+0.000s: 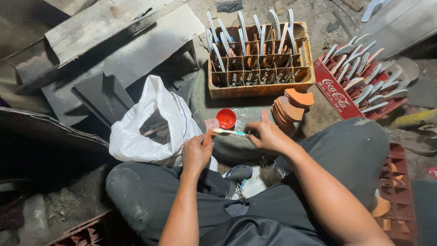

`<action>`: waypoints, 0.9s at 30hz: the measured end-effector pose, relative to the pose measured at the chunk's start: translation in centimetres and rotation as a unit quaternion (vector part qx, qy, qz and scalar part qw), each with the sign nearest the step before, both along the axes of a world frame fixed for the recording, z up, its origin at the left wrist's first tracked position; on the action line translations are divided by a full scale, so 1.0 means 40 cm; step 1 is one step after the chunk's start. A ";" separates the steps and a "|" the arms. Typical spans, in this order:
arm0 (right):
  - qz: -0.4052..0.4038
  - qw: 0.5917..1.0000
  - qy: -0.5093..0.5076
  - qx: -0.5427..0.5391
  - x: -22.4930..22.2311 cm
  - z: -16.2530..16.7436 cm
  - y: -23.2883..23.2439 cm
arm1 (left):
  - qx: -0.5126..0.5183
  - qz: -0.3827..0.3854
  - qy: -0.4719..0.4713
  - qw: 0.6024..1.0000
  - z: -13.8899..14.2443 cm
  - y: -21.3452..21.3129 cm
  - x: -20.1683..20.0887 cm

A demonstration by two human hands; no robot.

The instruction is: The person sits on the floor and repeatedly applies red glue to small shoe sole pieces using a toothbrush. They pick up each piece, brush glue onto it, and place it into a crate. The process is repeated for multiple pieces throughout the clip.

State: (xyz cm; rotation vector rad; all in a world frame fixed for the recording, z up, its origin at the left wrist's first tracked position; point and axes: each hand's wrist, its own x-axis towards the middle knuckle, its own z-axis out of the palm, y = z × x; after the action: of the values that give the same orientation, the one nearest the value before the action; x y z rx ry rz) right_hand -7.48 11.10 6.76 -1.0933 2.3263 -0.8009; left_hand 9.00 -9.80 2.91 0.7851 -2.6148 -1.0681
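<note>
Toothbrush (229,132): centre, horiz., pinched in right hand (267,136), fingers closed round handle; bristle end on small pink piece (210,128).
Pink piece: upright in left hand (195,152), fingers curled shut on its lower end.
Red paint cup (226,118): just beyond brush, on round drum top (236,148).
Orange cut-out stack (290,108): right of cup.
White sack (150,123): left, open.
Yellow divided crate (259,59): far centre, w/ blades upright.
Red crate (359,82): far right, same stock.
</note>
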 end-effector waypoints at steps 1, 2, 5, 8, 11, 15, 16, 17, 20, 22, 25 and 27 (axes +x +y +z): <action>0.002 1.000 -0.003 0.003 0.002 -0.004 -0.005 | 0.003 -0.002 0.011 1.000 0.009 0.002 0.001; 0.006 1.000 -0.006 0.007 0.001 -0.007 -0.009 | 0.008 -0.015 0.018 1.000 0.017 0.003 0.003; -0.011 0.996 0.082 -0.026 -0.018 -0.003 -0.010 | 0.018 -0.042 0.026 0.999 0.038 0.006 0.010; -0.053 0.989 0.133 -0.028 -0.030 0.013 -0.003 | 0.014 -0.048 0.016 0.999 0.050 0.008 0.005; -0.055 0.990 0.093 -0.086 -0.019 0.025 -0.006 | 0.015 -0.037 0.012 0.999 0.054 0.005 0.001; 0.002 0.998 0.061 0.007 -0.012 0.032 -0.006 | 0.011 -0.032 0.019 0.999 0.051 0.007 0.004; -0.016 0.997 0.070 0.021 -0.015 0.031 -0.008 | 0.002 -0.036 0.019 0.999 0.051 0.008 0.005; -0.037 0.996 0.080 0.034 -0.018 0.031 -0.008 | 0.005 -0.039 0.023 0.999 0.050 0.010 0.005; -0.064 0.992 0.089 -0.064 -0.034 0.031 -0.006 | 0.011 -0.040 0.034 0.999 0.050 0.012 0.000; -0.018 0.997 0.047 -0.061 -0.033 0.031 0.000 | 0.018 -0.032 0.025 0.999 0.050 0.012 -0.001; -0.016 0.999 0.046 -0.014 -0.036 0.032 0.002 | 0.035 -0.019 0.039 0.998 0.051 0.009 0.000; -0.042 0.997 0.059 0.003 -0.037 0.034 0.001 | 0.041 -0.021 0.033 0.998 0.050 0.010 0.002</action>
State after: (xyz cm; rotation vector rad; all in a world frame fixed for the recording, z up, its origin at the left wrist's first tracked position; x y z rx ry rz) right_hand -8.98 11.15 8.12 -1.0723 2.4855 -0.7776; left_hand 9.10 -9.42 4.89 0.7037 -2.5575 -1.1978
